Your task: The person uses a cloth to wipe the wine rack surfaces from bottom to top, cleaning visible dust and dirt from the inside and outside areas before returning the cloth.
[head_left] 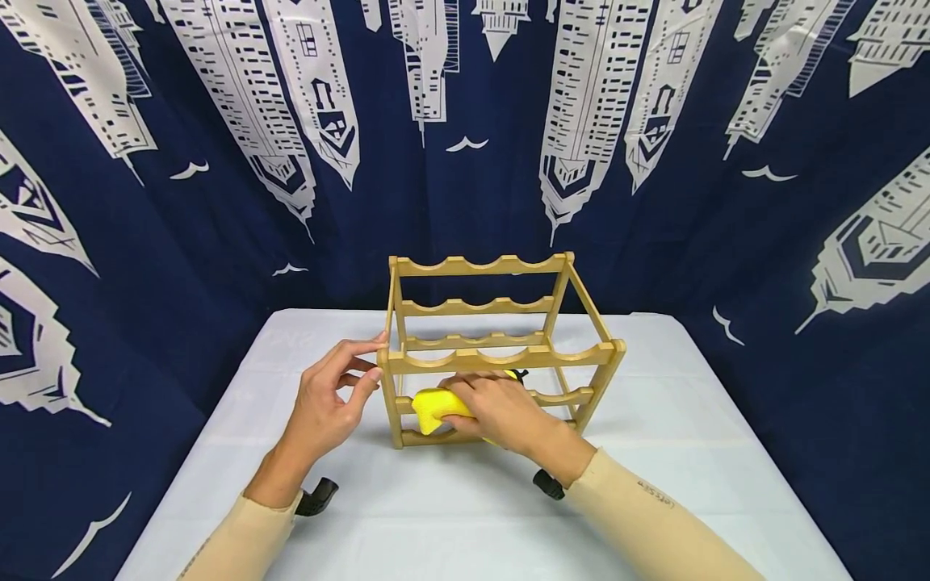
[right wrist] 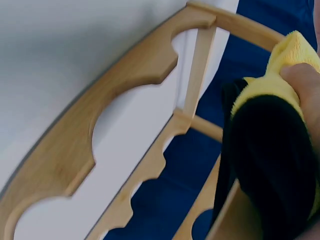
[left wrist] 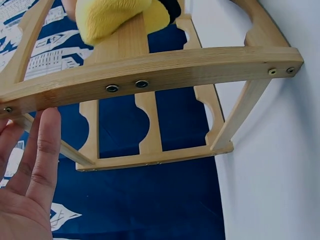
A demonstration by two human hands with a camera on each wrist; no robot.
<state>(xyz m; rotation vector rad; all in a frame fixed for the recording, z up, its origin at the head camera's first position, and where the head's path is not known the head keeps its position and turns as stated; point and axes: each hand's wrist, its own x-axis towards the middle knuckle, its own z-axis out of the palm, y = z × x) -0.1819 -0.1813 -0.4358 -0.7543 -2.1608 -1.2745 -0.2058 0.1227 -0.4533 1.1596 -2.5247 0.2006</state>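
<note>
My left hand (head_left: 330, 399) holds the upper left front corner of a light wooden wine rack (head_left: 501, 355) between thumb and index finger. In the left wrist view, the other fingers (left wrist: 45, 150) extend nearly straight beside the rack's post. A soft cloth (head_left: 436, 407), yellow on one side and black on the other, is bunched in my right hand (head_left: 501, 411). That hand is at the rack's front, below the top rail, with the cloth against the slats. The right wrist view shows the cloth's black side (right wrist: 275, 155) up close; most of the right fingers are hidden.
The rack stands upright on a white-covered table (head_left: 450, 516). Its scalloped rails (right wrist: 120, 85) leave curved gaps between the posts. Behind and beside the table hangs a dark blue curtain (head_left: 436, 210) printed with white buildings. Black wrist straps (head_left: 317, 496) show near both sleeves.
</note>
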